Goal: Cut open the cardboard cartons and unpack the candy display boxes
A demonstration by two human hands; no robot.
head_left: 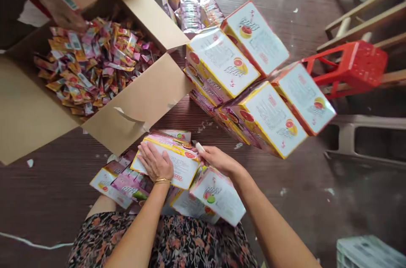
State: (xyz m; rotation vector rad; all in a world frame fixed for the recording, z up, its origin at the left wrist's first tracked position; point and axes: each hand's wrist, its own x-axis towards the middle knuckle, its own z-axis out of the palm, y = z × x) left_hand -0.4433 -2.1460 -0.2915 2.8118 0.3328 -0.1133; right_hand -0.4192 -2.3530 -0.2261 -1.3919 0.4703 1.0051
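My left hand (156, 162) lies flat on the white face of a printed carton (180, 168) with yellow edges and grapefruit pictures, fingers stretched out. At that carton's right end, my right hand (215, 158) is closed around a small white-handled knife (199, 148). Its dark tip is close to the carton's far right corner; whether it touches cannot be made out. Beneath and around this carton, near my lap, are more printed cartons, among them a white one with a lime picture (220, 194) and a tilted one (111, 187) at left.
A large open cardboard box (136, 111) full of small wrapped packets (95, 65) stands at upper left, where another person's hands (68, 16) hold a carton. Stacked cartons (225, 61) stand ahead to the right. Beyond them are a red stool (355, 65) and a grey plastic frame (349, 135).
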